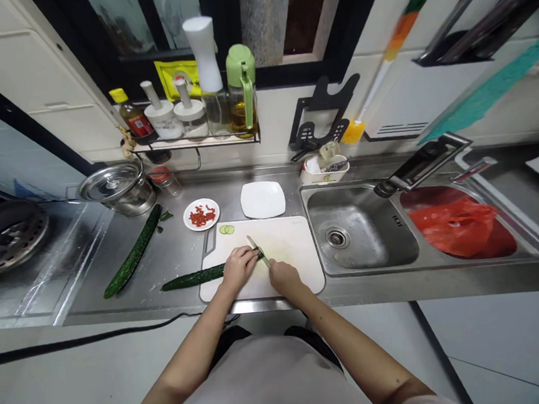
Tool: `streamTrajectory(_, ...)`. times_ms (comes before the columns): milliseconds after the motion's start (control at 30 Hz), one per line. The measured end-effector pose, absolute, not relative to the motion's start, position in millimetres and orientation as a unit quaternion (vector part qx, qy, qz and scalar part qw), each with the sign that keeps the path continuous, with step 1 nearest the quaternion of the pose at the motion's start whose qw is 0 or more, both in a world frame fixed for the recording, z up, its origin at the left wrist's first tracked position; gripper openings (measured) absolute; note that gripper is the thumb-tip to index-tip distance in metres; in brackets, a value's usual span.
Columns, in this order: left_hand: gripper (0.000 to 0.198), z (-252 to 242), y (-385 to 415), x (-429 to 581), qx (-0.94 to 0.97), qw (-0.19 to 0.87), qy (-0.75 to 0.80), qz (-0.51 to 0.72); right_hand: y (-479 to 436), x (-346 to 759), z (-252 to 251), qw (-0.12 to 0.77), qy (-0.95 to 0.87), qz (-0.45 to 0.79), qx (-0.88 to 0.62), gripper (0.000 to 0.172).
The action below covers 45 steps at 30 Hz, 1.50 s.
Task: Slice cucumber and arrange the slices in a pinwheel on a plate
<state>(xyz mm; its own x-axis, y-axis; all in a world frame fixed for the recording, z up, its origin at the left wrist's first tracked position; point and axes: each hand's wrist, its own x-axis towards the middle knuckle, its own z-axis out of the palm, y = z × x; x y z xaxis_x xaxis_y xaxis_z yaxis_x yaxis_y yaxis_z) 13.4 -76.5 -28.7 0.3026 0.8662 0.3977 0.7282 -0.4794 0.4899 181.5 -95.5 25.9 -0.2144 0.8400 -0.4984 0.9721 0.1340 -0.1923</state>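
Note:
A long dark green cucumber (194,278) lies across the left half of the white cutting board (296,237), its far-left end sticking out past the board. My left hand (239,269) is closed over it near its right end. In my right hand (284,278) is the handle of a kitchen knife (256,246), whose blade rests at the cucumber's right end. Two pale cucumber slices (226,229) lie at the board's upper left. To the left, a second whole cucumber (133,256) rests on the steel counter with small green scraps (163,218) by its tip.
Behind the board stand a small plate of chopped red pieces (203,214) and a white square plate (262,199). A lidded steel pot (120,187) is at the back left. The sink (361,228) lies to the right, with a red plastic bag (455,226) in its second basin.

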Motion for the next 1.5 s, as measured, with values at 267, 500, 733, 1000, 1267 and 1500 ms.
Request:
streamTrajectory(267,0.021,-31.1,-75.8,12.4,0.796,0.115,0.504,0.315,-90.6,176.0,28.3,0.115,0.736,-0.244,0.621,0.029)
streamTrajectory(500,0.021,-29.9,-75.1,11.5,0.796,0.117,0.503,0.317,-97.3,179.6,30.6,0.131,0.732,-0.246,0.622,0.028)
streamTrajectory(733,0.021,-31.0,-75.9,11.7,0.792,0.118,0.506,0.321,-108.9,186.7,28.4,0.122,0.732,-0.242,0.625,0.028)
streamTrajectory(1000,0.022,-31.2,-75.7,11.1,0.789,0.133,0.511,0.314,-101.0,183.5,30.1,0.132,0.727,-0.253,0.625,0.028)
streamTrajectory(1267,0.023,-30.0,-75.9,11.6,0.789,0.143,0.516,0.303,-86.8,176.1,27.0,0.106,0.730,-0.258,0.623,0.030)
streamTrajectory(1500,0.021,-29.8,-73.4,10.7,0.774,0.178,0.533,0.293,-88.3,176.7,30.9,0.111,0.731,-0.250,0.625,0.029)
